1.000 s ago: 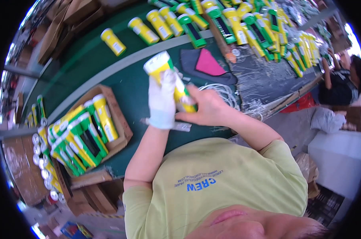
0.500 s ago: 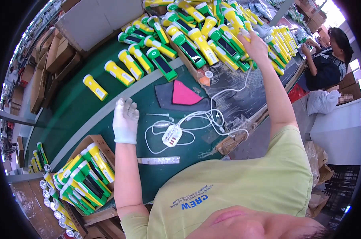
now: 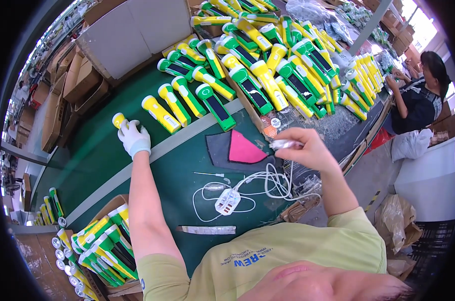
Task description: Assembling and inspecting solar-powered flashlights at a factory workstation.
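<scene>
Flashlights (image 3: 160, 114): yellow and green; several have black panels (image 3: 218, 107). Left-hand glove (image 3: 134, 140): white. Worktop (image 3: 170, 178): dark green. Cloth (image 3: 245, 149): magenta on dark grey. Charging hub (image 3: 226, 201): white. Shirt (image 3: 292, 243): pale yellow-green.

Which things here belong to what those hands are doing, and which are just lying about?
In use, it seems:
- yellow flashlight under the gloved left hand
- small whitish object in the right hand

Apparently lying about:
- pink-and-grey cloth
- white hub
- silvery strip
</scene>
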Motion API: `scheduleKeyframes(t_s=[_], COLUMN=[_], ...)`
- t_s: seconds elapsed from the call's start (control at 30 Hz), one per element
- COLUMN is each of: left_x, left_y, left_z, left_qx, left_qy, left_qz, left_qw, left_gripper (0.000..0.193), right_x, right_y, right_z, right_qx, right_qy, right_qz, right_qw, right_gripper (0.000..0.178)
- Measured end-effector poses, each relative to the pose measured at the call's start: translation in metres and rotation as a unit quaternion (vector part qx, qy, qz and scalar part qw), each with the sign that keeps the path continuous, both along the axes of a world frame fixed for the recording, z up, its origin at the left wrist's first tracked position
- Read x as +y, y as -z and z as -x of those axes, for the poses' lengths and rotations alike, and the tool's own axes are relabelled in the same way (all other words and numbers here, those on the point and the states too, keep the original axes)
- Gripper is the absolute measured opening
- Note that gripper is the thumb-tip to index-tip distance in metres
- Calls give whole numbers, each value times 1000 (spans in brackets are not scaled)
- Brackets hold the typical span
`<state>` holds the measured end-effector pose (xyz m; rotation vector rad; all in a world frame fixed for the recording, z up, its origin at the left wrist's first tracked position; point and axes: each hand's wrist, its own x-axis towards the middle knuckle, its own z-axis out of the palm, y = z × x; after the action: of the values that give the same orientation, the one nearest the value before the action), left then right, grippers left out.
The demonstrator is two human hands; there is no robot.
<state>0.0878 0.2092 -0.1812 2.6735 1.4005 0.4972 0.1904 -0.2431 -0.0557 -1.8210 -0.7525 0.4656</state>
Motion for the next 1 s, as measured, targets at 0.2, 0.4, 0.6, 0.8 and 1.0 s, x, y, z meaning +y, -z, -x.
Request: scheduleKeyframes(t_s=[0.2,0.4,0.6,0.8,1.0], left_x=[-11,-198,-280,-288,-284], left_y=[-12,-84,-82,-74,-56], left_z=[11,79,144,165,168], left_qx=[-686,-560,-411,-338,-333], left_qy=[-134,76,123,104,98], left_qz=[585,799,747,892,931], left_qw=[412,207,508,281,113], left_gripper=[39,42,47,61,65], right_x=[36,67,108,109,105], right_y=[19,33,31,38,46], right_z=[27,39,67,76,74], right_qx=[51,211,80,137,148], right_qy=[-11,62,34,-43,-64], right_qz=[-57,-181,-161,-128,-141], right_qw=[997,958,983,981,977], right_gripper=[26,15,28,40,33])
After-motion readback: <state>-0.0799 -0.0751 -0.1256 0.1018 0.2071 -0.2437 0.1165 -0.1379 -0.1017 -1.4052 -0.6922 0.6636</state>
